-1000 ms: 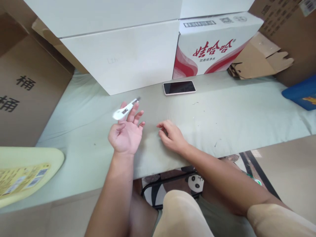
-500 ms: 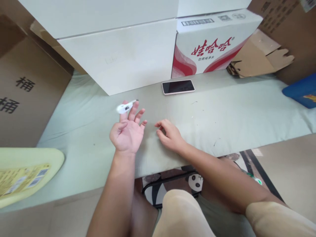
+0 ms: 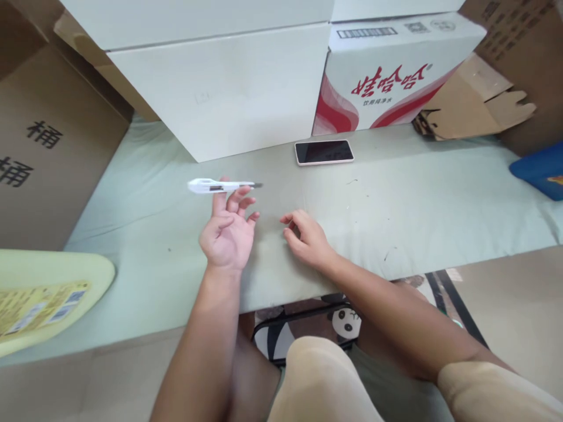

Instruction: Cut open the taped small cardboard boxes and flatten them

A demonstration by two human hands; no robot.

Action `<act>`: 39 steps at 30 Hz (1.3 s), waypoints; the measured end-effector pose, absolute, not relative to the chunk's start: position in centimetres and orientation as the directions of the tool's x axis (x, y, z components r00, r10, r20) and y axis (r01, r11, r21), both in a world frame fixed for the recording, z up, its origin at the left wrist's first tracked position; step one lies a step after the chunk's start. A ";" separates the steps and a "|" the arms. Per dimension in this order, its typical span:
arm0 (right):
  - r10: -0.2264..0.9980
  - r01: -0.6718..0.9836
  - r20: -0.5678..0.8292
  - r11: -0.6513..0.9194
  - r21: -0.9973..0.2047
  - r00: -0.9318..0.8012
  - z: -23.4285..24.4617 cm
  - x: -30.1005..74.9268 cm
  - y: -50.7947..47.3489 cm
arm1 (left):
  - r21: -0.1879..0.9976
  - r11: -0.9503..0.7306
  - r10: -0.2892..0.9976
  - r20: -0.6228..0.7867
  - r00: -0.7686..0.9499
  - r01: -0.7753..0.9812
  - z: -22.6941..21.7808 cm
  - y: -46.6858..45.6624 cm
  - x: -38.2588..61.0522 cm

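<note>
What looks like a slim white utility knife, with a dark slot and a grey tip pointing right, lies level across the fingers of my left hand. It passes between the index and middle fingers, which hold it above the cloth. The left palm faces up, the thumb bent over it. My right hand rests on the cloth to the right, fingers loosely curled and a little apart, holding nothing that I can see. Beyond the hands a phone lies flat with its dark screen up.
A pale green cloth covers the table. White cartons and a red-and-white box stand at the back. Brown cardboard boxes are at the left and right. A yellow-green container sits left, a blue object right.
The knife has swung from a tilt to level and now extends further left of my left fingers. The left middle and ring fingers have curled slightly. My right hand stays in place.
</note>
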State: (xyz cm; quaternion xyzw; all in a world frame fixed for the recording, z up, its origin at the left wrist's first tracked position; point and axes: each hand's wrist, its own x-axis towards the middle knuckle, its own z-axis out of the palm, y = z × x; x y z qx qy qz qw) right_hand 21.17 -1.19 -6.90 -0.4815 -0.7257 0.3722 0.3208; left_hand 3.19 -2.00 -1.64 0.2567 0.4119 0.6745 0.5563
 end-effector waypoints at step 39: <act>0.938 0.505 0.087 0.257 -0.824 -0.334 -6.5 21.0 -1.4 | 0.808 -0.034 0.972 -0.109 -0.206 -0.588 -1.5 -2.3 2.3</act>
